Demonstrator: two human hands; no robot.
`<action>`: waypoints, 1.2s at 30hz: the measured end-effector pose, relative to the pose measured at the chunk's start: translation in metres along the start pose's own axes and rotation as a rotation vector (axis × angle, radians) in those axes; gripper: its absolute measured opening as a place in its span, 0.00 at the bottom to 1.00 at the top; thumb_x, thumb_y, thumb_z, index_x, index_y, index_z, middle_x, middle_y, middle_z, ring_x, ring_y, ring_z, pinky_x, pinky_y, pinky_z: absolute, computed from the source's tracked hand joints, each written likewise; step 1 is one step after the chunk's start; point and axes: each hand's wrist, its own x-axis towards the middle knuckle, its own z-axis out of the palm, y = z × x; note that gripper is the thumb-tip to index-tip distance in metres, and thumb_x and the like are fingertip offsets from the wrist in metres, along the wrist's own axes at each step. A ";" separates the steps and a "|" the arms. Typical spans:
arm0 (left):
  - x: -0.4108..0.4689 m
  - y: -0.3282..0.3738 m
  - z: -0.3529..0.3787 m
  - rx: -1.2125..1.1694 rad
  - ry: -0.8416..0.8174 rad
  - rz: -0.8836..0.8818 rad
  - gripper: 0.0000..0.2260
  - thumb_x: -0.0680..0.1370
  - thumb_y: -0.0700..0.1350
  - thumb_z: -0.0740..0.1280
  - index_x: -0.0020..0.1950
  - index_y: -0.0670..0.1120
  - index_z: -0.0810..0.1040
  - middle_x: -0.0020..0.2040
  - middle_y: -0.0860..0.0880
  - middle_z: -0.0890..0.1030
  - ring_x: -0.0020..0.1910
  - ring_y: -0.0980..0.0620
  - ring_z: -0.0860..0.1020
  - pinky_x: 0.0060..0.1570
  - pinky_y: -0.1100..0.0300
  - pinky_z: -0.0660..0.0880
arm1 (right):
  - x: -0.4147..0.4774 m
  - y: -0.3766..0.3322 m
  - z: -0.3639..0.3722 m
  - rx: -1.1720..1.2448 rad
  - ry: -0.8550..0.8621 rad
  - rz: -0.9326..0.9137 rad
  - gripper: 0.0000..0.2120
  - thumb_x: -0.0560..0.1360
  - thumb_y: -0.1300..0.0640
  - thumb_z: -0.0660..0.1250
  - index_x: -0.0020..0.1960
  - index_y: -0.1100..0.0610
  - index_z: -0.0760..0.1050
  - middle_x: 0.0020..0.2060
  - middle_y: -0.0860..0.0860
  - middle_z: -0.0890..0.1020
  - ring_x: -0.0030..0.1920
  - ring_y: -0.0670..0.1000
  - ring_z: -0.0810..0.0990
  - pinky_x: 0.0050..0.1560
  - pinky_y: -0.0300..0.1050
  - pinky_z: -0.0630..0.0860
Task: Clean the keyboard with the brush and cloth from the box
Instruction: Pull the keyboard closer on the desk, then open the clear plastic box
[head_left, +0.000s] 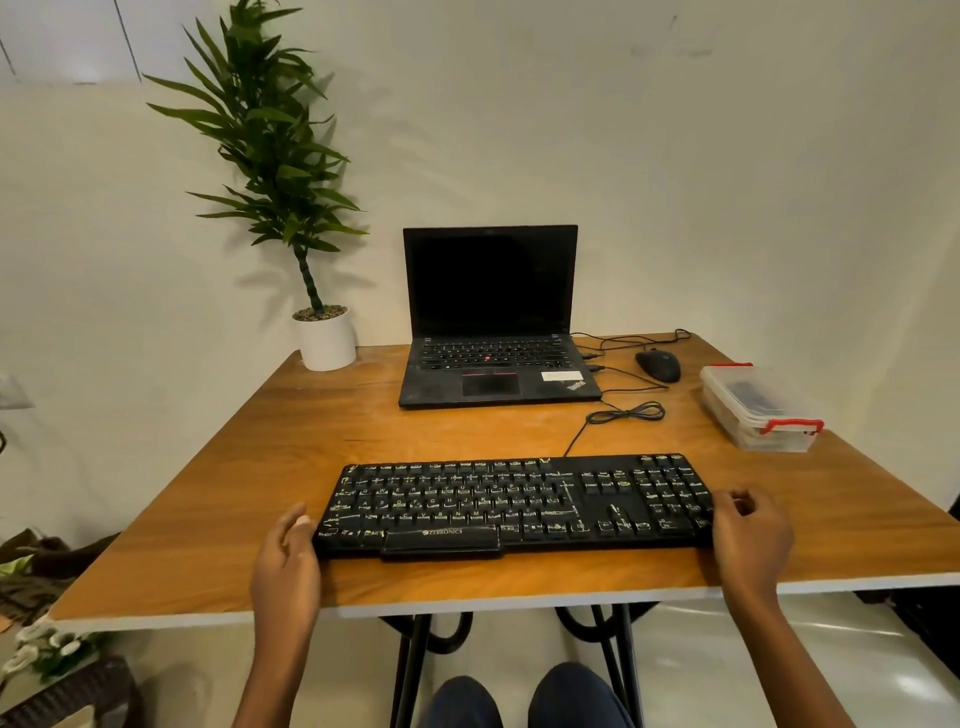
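Nearest the person, the black keyboard (514, 506) lies flat along the front edge of the wooden table (208, 509), with a hand at each end. The left hand (288, 553) rests against its left end with the thumb raised beside the edge; its fingers are hidden behind the hand, so their grip cannot be told. The right hand (750, 535) curls its fingers around the keyboard's right end. The keyboard's cable (623, 414) runs back in a loose coil. Further back and to the right stands the box (758, 408), clear plastic with red latches and its lid on; something dark shows through the lid, too blurred to identify. Behind it lies a black mouse (658, 365). At the middle rear an open laptop (493, 317) shows a dark screen. At the left rear corner a white pot (326, 340), topped with pebbles, holds a tall leafy plant (270, 140).
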 end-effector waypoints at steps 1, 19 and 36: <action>-0.001 0.005 0.004 0.027 -0.012 0.014 0.14 0.82 0.43 0.57 0.66 0.46 0.73 0.60 0.45 0.76 0.55 0.49 0.75 0.53 0.56 0.71 | 0.002 0.000 -0.002 0.014 0.018 0.015 0.03 0.76 0.61 0.62 0.45 0.59 0.73 0.49 0.59 0.76 0.49 0.58 0.74 0.49 0.55 0.74; -0.071 0.096 0.245 0.285 -0.731 0.453 0.10 0.80 0.45 0.60 0.57 0.57 0.76 0.58 0.64 0.70 0.66 0.60 0.66 0.72 0.47 0.56 | 0.123 0.008 0.001 -0.175 0.044 -0.015 0.46 0.70 0.41 0.69 0.76 0.50 0.45 0.76 0.55 0.46 0.76 0.58 0.45 0.74 0.59 0.49; -0.067 0.117 0.296 0.281 -0.926 0.480 0.12 0.80 0.41 0.60 0.63 0.47 0.76 0.64 0.52 0.74 0.62 0.57 0.71 0.55 0.69 0.68 | 0.154 0.026 -0.036 0.193 -0.248 -0.082 0.39 0.69 0.60 0.73 0.74 0.53 0.55 0.71 0.51 0.61 0.67 0.54 0.65 0.63 0.54 0.72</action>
